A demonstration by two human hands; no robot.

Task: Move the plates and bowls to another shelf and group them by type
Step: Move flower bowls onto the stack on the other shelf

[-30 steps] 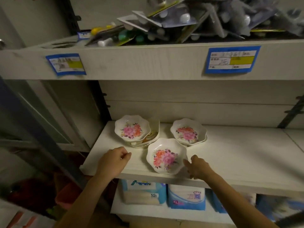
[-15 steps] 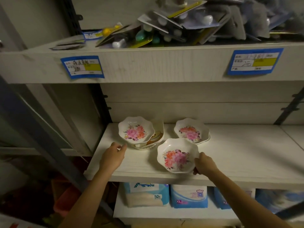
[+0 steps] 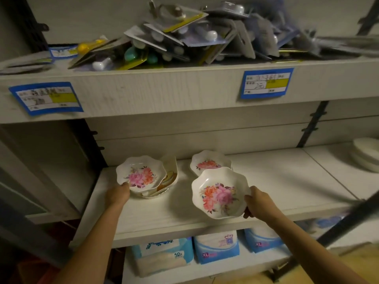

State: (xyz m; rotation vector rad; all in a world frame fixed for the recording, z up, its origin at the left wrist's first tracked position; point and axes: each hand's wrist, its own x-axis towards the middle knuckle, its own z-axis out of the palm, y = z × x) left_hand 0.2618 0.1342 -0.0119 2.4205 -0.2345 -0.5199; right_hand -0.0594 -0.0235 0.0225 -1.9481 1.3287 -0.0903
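Gripping the rim of a scalloped floral bowl [image 3: 219, 193], my right hand [image 3: 259, 203] has its thumb on the right edge and the other fingers curled beneath, so the bowl is pinched and tilted toward me above the front part of the middle shelf [image 3: 287, 187]. My left hand [image 3: 118, 194] is at the near-left rim of a second floral bowl [image 3: 140, 174]; its fingers look curled against the edge, though I cannot tell for sure whether they are clamped on it. That bowl sits on top of a small stack, with a differently patterned dish [image 3: 170, 175] leaning out just behind and to its right. A third floral bowl [image 3: 210, 162] rests on the shelf farther back, partly hidden behind the one I hold. At the far right of the same shelf lies a stack of plain white plates [image 3: 367, 154]. On the upper shelf [image 3: 164, 89], a loose heap of blister-packed goods [image 3: 194, 37] is piled, and two blue price labels [image 3: 266, 83] are stuck to its front. Below, packs of diapers [image 3: 216, 249] stand in a row.
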